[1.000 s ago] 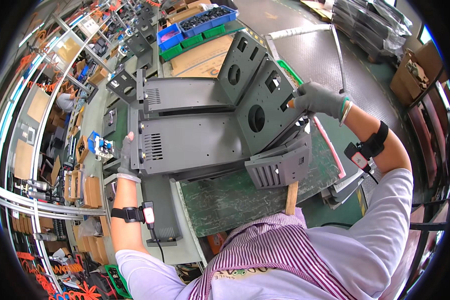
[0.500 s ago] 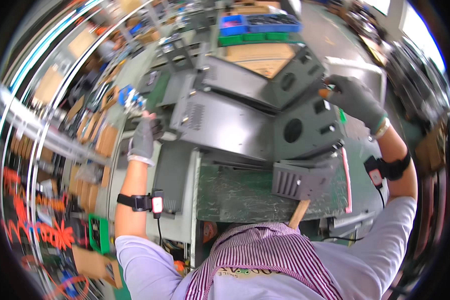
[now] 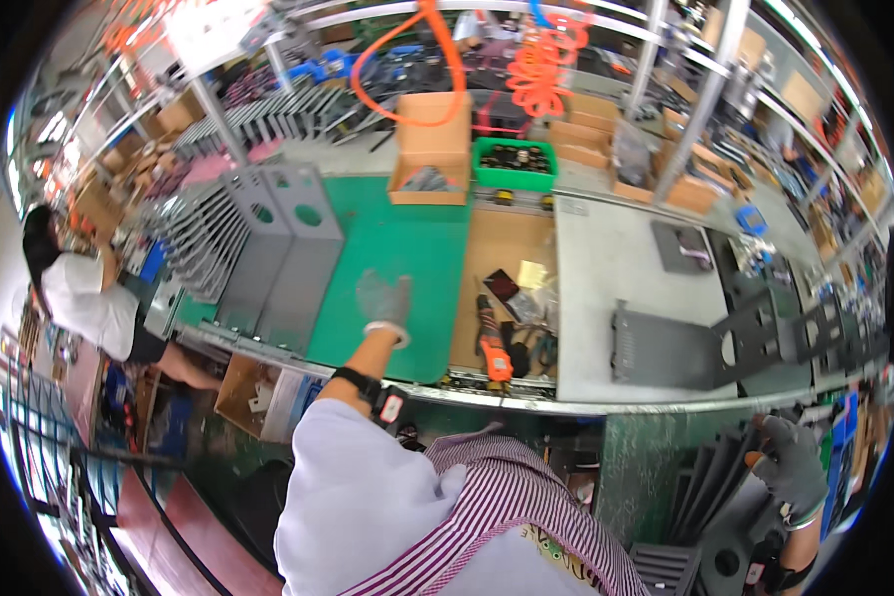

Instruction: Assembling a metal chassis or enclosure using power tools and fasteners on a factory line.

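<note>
My left hand (image 3: 382, 303), in a grey glove, reaches over a green mat (image 3: 392, 238) on the bench. Its fingers are stretched out, slightly blurred, with nothing in them. To its left stand grey bent metal panels (image 3: 313, 263) with round holes, one behind another in a row. At the lower right, my gloved right hand (image 3: 793, 467) is closed, fingers curled at the edge of a grey metal panel (image 3: 740, 521) in a stack. The hand partly hides its grip. Another bent panel (image 3: 666, 348) lies on the pale bench top above that stack.
An orange-and-black power tool (image 3: 492, 343) lies in a brown tray section beside the mat. Behind are an open cardboard box (image 3: 432, 149) and a green bin (image 3: 515, 164) of small dark parts. Orange coiled hoses (image 3: 546, 65) hang overhead. A person (image 3: 89, 283) sits at the far left.
The view has swung left, bringing the green mat and the row of panels into sight. My left hand has moved over the mat; my right hand remains at the panel stack.
</note>
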Tool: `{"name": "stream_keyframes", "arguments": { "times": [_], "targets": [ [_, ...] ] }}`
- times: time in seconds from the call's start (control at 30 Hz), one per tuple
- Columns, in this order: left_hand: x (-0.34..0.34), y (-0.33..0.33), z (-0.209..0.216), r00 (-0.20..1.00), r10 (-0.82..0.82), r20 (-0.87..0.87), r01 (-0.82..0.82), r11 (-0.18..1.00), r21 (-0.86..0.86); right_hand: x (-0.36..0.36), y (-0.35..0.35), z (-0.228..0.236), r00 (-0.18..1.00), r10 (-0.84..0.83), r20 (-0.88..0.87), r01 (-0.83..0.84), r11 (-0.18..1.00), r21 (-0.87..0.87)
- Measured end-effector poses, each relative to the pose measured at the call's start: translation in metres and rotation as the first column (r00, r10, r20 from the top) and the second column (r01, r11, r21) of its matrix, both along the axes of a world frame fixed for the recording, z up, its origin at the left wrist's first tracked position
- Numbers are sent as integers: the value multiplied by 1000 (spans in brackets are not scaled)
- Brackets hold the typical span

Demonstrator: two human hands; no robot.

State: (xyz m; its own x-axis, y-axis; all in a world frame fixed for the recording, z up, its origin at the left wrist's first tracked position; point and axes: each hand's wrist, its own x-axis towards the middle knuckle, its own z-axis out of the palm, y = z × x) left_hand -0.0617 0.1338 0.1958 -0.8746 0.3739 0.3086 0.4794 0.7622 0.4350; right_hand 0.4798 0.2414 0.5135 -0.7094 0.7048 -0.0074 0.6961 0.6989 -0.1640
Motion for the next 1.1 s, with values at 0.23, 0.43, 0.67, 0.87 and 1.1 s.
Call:
{"name": "stream_keyframes", "arguments": {
  "times": [0.23,0.43,0.67,0.87,1.1],
  "targets": [
    [-149,-226,-28,338,765,548,-836,511,-198,-233,14,-30,945,278,173,-285,958,18],
    [-221,-293,-52,532,459,712,-797,555,238,-466,-5,-62,855,415,310,-452,890,55],
    [-214,-307,-58,599,324,732,-757,529,385,-689,-33,-107,725,662,190,-684,724,87],
    [-213,-324,-42,851,295,433,-409,892,195,-849,-81,-133,715,653,248,-698,686,206],
    [-226,-320,-37,743,370,557,-467,884,36,-951,-101,-165,703,612,363,-701,683,206]
  ]
}}
